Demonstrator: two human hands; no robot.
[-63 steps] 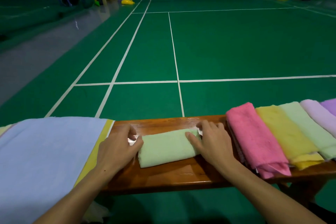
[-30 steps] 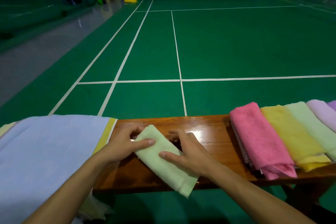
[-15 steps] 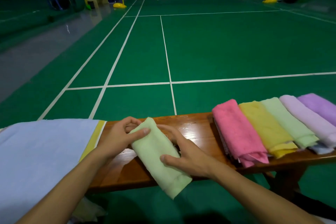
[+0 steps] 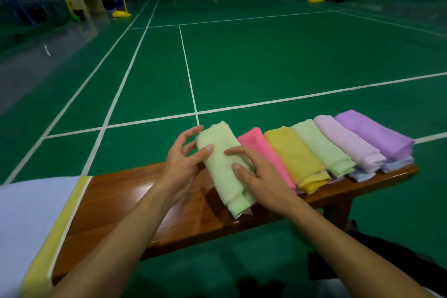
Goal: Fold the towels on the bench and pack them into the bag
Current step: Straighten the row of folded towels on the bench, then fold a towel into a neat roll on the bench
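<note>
While both hands' fingers stay loosely spread, folded light-green towel [image 4: 225, 167] lies between left hand [image 4: 180, 164] and right hand [image 4: 260, 174], long axis running counter's [image 4: 145, 203] far-to-near edge, against pink towel [image 4: 256, 143].

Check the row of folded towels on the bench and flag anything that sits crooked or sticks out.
Nothing is badly off. The green towel under both hands lies at the same slant as the row, against the pink towel, but its near end pokes further toward the bench front than its neighbours. Blue layers peek out beneath the lilac towel and purple towel.
</note>
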